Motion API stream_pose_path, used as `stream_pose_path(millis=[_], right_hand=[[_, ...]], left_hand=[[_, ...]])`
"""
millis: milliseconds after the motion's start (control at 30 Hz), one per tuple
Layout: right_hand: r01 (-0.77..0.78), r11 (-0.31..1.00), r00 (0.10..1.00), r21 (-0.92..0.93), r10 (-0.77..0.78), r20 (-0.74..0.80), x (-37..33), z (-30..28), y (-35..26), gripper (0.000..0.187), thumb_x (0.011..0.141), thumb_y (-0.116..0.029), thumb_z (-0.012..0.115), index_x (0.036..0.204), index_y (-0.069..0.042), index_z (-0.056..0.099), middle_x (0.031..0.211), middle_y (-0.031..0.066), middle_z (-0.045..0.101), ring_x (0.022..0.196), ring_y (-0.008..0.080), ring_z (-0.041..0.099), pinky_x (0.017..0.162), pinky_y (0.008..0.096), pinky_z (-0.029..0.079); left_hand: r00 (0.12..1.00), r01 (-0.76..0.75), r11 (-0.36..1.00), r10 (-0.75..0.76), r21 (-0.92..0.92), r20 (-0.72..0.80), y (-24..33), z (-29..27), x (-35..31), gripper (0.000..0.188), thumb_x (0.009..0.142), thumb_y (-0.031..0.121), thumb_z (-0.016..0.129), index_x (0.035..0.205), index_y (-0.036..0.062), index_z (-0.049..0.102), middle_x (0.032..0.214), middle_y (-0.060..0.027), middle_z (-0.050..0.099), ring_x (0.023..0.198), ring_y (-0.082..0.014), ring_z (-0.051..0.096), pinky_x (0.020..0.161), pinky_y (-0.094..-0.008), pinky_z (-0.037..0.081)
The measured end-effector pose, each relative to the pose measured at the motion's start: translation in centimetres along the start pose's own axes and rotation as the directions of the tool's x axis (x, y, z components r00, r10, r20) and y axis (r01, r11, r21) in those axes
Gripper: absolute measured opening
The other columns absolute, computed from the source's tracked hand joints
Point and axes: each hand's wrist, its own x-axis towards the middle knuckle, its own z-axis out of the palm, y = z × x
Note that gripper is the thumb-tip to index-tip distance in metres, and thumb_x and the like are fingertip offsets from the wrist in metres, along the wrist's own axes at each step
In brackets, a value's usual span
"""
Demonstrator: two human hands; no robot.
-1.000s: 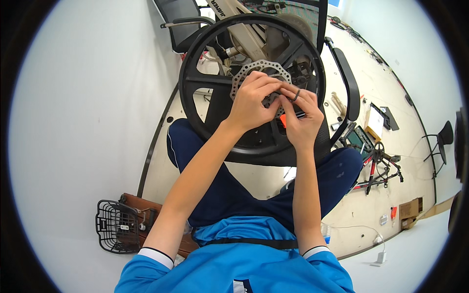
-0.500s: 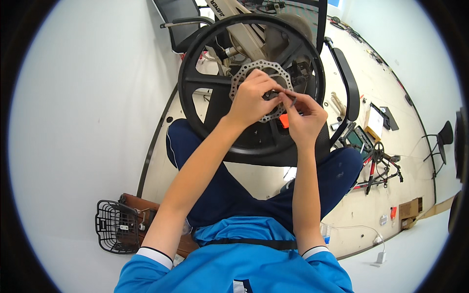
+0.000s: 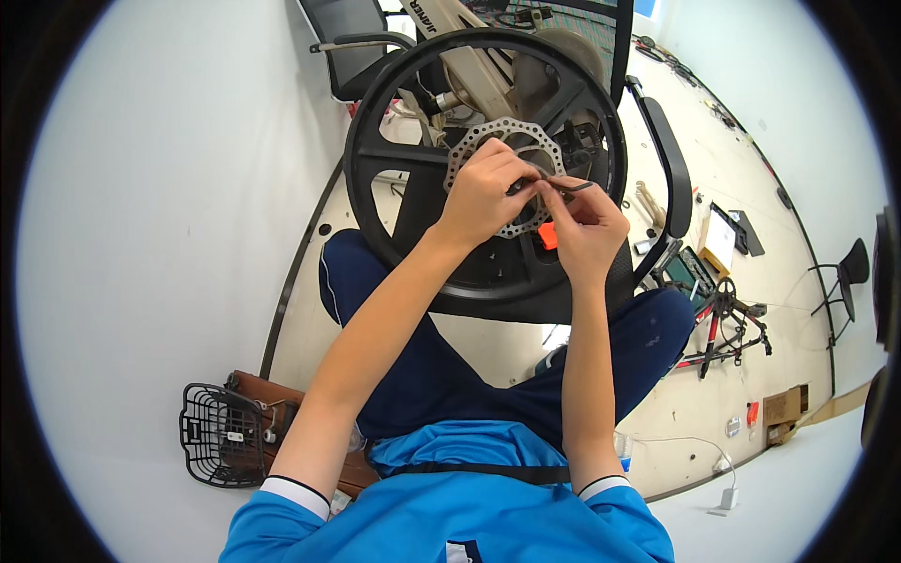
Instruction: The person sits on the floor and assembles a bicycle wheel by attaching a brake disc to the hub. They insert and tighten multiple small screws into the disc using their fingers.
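Note:
A black spoked wheel (image 3: pixel 413 153) lies across a dark seat in front of me. A silver brake disc (image 3: pixel 457 155) with many holes sits at its middle. Just over the disc, my left hand (image 3: pixel 481 194) is closed, thumb and fingers pinched at a thin dark hex key (image 3: pixel 572 188). My right hand (image 3: pixel 591 227) pinches the same key from the other side, its bent end sticking out past the fingers. The hands nearly touch and hide most of the hub. Under the right fingers lies a small orange-red piece (image 3: pixel 548 235) on the wheel.
Beyond the wheel stands a pale bike frame (image 3: pixel 479 80); a chair (image 3: pixel 352 47) is at the far left. A black armrest (image 3: pixel 668 155) rises at the right. A wrench (image 3: pixel 649 203), a tool case (image 3: pixel 690 272) and a red-black frame (image 3: pixel 718 328) lie on the floor. A basket (image 3: pixel 221 436) is near left.
The hex key has turned in my fingers; its bent end now points out to the right rather than down. Both hands stay in nearly the same place over the disc.

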Motion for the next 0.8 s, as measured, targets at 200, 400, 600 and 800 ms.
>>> stream_pose_path(millis=[200,400,600,800], right_hand=[[0.094,0.995,0.995,-0.032,-0.093,0.025,-0.1,-0.1,0.3,0.011,0.085,0.004,0.074,0.096,0.002,0.075,0.094,0.0044,0.073,0.058,0.0012,0.051,0.049,0.0165,0.037],[0.081,0.995,0.996,0.057,-0.083,0.034,0.3,0.5,0.2,0.016,0.086,0.003,0.073,0.101,0.000,0.075,0.094,0.0036,0.072,0.061,0.0027,0.054,0.050,0.0170,0.039],[0.015,0.997,0.997,0.071,-0.009,-0.073,-0.2,1.3,0.4,0.012,0.087,-0.002,0.077,0.099,0.002,0.075,0.080,0.0037,0.072,0.064,0.0031,0.061,0.052,0.0169,0.043],[-0.072,0.984,0.991,0.163,0.090,-0.104,-0.5,1.7,1.1,0.019,0.093,-0.003,0.071,0.111,0.005,0.074,0.085,0.0068,0.075,0.068,0.0055,0.066,0.060,0.0168,0.049]], left_hand=[[0.994,-0.077,0.969,0.057,0.235,0.094,0.3,-1.2,0.4,0.024,0.071,0.018,0.082,0.093,0.0118,0.076,0.101,-0.0002,0.065,0.103,-0.0230,0.057,0.086,-0.0374,0.039],[0.994,-0.082,0.962,0.060,0.260,0.090,-0.1,-1.1,0.1,0.015,0.070,0.016,0.081,0.083,0.0121,0.077,0.098,0.0015,0.064,0.104,-0.0212,0.056,0.088,-0.0389,0.037],[1.000,-0.025,0.950,0.020,0.310,0.020,-0.1,-0.4,-0.1,0.015,0.066,0.018,0.085,0.075,0.0123,0.074,0.094,0.0031,0.063,0.102,-0.0199,0.055,0.086,-0.0376,0.037],[0.998,-0.016,0.955,-0.001,0.297,0.058,0.5,-0.6,-0.4,0.015,0.068,0.018,0.083,0.079,0.0126,0.074,0.099,0.0019,0.063,0.106,-0.0218,0.055,0.087,-0.0386,0.037]])
